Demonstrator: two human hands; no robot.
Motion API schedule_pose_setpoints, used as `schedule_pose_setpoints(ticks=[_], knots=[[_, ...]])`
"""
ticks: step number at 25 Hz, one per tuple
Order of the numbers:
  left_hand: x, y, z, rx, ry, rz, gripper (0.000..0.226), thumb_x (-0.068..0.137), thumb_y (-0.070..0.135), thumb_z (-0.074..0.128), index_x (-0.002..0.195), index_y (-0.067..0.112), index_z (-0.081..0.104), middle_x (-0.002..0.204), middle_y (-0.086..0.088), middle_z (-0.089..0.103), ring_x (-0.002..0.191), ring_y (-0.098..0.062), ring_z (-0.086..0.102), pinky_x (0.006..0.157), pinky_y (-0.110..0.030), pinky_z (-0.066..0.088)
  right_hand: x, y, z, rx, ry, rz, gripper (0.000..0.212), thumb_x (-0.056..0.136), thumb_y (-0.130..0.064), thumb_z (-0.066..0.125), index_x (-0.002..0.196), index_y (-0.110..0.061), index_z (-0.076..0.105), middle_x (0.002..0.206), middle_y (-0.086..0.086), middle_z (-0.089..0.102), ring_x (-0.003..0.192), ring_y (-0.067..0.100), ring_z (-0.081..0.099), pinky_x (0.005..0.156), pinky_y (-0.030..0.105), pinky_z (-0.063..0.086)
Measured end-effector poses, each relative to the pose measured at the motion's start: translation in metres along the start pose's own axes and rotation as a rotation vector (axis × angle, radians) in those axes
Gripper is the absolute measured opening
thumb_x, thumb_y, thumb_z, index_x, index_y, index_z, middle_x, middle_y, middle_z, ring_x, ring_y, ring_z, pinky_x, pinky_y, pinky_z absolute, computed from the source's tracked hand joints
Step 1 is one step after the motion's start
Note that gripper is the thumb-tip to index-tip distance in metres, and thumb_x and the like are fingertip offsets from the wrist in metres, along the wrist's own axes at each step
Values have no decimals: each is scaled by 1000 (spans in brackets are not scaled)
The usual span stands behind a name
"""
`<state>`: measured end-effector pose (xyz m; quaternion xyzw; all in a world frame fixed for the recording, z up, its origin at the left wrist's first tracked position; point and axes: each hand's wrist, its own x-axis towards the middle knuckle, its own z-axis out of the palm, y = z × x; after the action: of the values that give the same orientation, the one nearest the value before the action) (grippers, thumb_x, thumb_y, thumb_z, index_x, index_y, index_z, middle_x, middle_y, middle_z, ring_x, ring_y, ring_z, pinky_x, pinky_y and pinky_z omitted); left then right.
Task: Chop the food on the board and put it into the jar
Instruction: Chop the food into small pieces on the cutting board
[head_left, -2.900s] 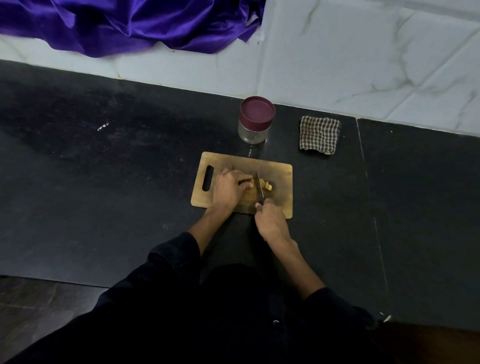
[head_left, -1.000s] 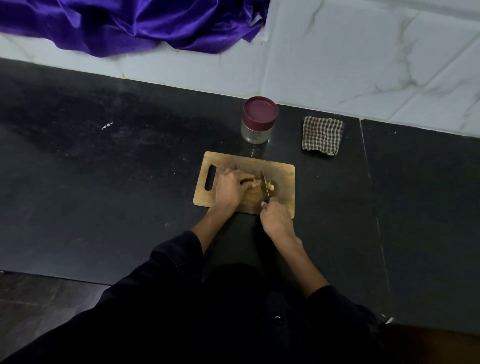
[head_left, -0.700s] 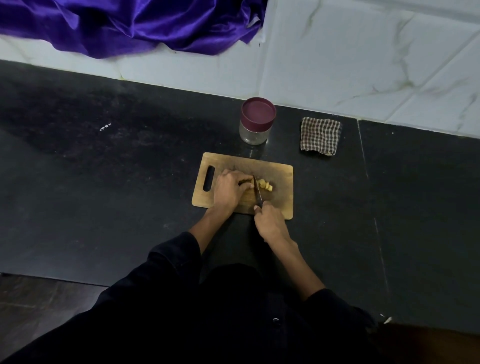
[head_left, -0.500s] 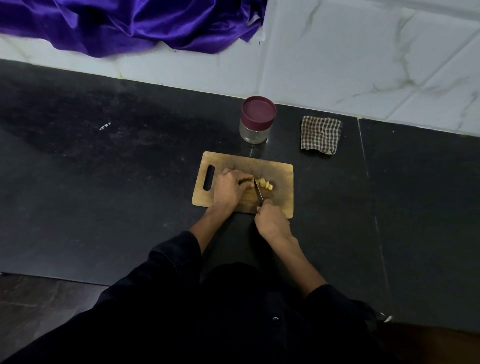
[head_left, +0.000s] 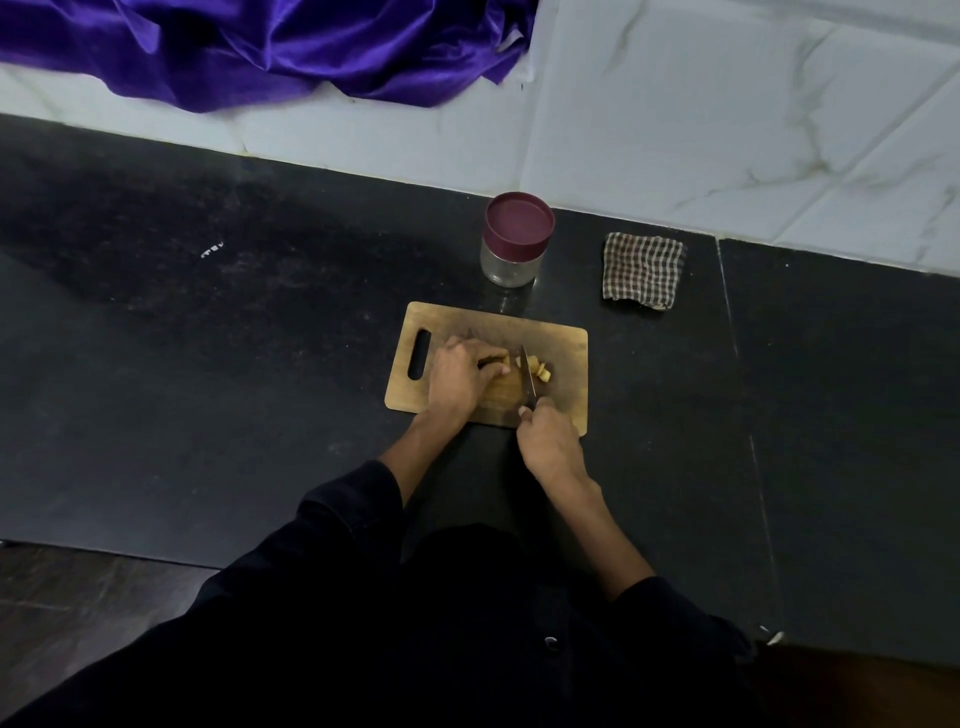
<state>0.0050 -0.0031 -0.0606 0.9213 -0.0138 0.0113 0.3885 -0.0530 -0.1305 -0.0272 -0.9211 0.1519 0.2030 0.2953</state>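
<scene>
On the wooden cutting board (head_left: 563, 358), the left hand (head_left: 460, 376) curls its fingers over the uncut end of the pale yellow food (head_left: 521, 360), while the right hand (head_left: 548, 441) grips the handle of a knife (head_left: 529, 374) whose blade stands against the food, with cut pieces (head_left: 543, 371) lying just to its right. Behind the board on the black table (head_left: 208, 364) stands the glass jar (head_left: 514, 240), its maroon lid on, with a folded checked cloth (head_left: 643, 270) near its right.
</scene>
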Motion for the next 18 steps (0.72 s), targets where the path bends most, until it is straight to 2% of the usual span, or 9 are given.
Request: schedule_pose_setpoints(ticks=[4, 8, 13, 15, 18], knots=[[-1, 0, 0, -7, 15, -5, 28, 78, 21, 75, 106, 19, 71, 106, 4, 71, 104, -11, 58, 96, -31, 46, 1, 0, 0, 41, 11, -16, 23, 103, -29, 41, 112, -11, 53, 99, 9, 62, 90, 24, 63, 78, 45, 53], [-2, 3, -2, 10, 27, 5, 27, 80, 17, 73, 107, 16, 71, 107, 1, 71, 106, -14, 58, 92, -20, 37, -4, -6, 4, 9, -9, -75, 22, 104, -27, 41, 110, -8, 52, 95, 8, 59, 87, 23, 61, 70, 39, 49], [-6, 4, -6, 15, 12, 36, 26, 84, 13, 69, 110, 13, 69, 111, -2, 69, 109, -17, 55, 94, -18, 32, -2, -7, 5, -27, 10, -101, 21, 104, -25, 40, 110, -8, 51, 91, 6, 56, 80, 20, 56, 65, 35, 42], [-7, 5, -7, 15, 9, 37, 26, 84, 13, 68, 110, 13, 69, 112, -2, 69, 110, -16, 55, 96, -19, 33, 0, -8, 6, -26, 7, -98, 21, 104, -26, 40, 110, -9, 51, 93, 6, 59, 82, 20, 59, 65, 37, 46], [-6, 6, -8, 15, 5, 34, 25, 84, 14, 69, 109, 13, 70, 111, -3, 69, 109, -17, 55, 91, -14, 27, 1, -8, 9, -32, 10, -93, 21, 104, -27, 41, 110, -10, 51, 96, 9, 62, 86, 23, 63, 67, 38, 51]])
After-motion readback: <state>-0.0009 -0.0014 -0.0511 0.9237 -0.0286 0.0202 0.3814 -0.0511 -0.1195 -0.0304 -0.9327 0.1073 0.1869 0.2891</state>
